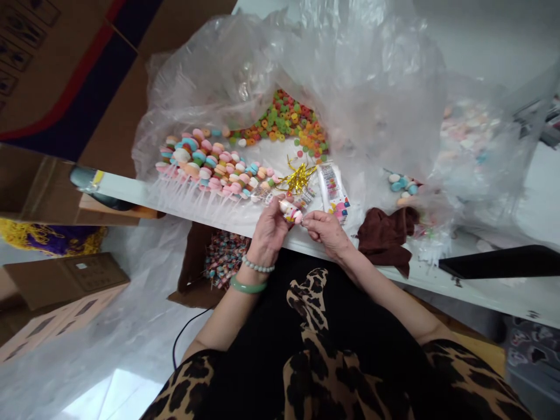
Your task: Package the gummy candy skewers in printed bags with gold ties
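White tabletop (126, 188) inspected, backed by bunched clear sheeting (380, 70). At upper left stands a brown carton (96, 87) with a red and dark-blue band and a block of printed pictograms; any lettering is too dim to read. Lower down at that side, a side box (94, 271) bears a small white sticker and a printed panel, illegible at this size.

Left hand (270, 224): fingers curled around a candy (292, 211) in a printed wrapper, held just above the near edge of the tabletop. Right hand (327, 232): thumb and forefinger pinched together at the candy's pink end, remaining fingers folded in. Print on the held wrapper is multicoloured; its wording cannot be made out.

Just beyond the hands lie gold ties (298, 177) and, beside them, flat white wrappers (332, 186) with coloured dots and fine, unreadable text. To the left, skewers (205, 166) of pastel sweets lie in a bunch, white sticks toward the near edge. Beyond are loose rings (284, 122) in red, orange, yellow and green.
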A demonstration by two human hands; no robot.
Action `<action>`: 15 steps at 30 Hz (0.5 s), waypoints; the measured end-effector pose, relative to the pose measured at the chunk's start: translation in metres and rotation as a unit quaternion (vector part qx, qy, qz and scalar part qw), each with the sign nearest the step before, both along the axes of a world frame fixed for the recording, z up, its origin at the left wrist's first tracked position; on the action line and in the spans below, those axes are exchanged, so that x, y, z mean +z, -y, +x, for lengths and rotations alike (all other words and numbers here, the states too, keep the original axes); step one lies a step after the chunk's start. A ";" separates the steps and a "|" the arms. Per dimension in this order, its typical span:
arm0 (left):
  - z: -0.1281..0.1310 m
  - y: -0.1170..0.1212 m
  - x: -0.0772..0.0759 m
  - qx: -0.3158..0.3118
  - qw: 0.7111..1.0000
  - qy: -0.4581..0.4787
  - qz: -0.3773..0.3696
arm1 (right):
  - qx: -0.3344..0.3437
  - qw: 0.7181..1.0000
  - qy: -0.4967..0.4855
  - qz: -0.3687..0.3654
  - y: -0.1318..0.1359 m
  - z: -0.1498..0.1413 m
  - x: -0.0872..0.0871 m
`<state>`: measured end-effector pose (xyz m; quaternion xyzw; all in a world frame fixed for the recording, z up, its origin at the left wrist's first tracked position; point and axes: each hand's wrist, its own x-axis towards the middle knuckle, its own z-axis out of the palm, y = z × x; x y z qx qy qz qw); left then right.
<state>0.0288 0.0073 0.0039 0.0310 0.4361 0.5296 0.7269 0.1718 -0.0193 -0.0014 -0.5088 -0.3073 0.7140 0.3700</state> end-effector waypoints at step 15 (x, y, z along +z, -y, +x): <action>-0.002 -0.003 0.007 0.053 0.999 0.013 0.001 | 0.034 0.994 0.092 0.057 0.000 -0.009 -0.007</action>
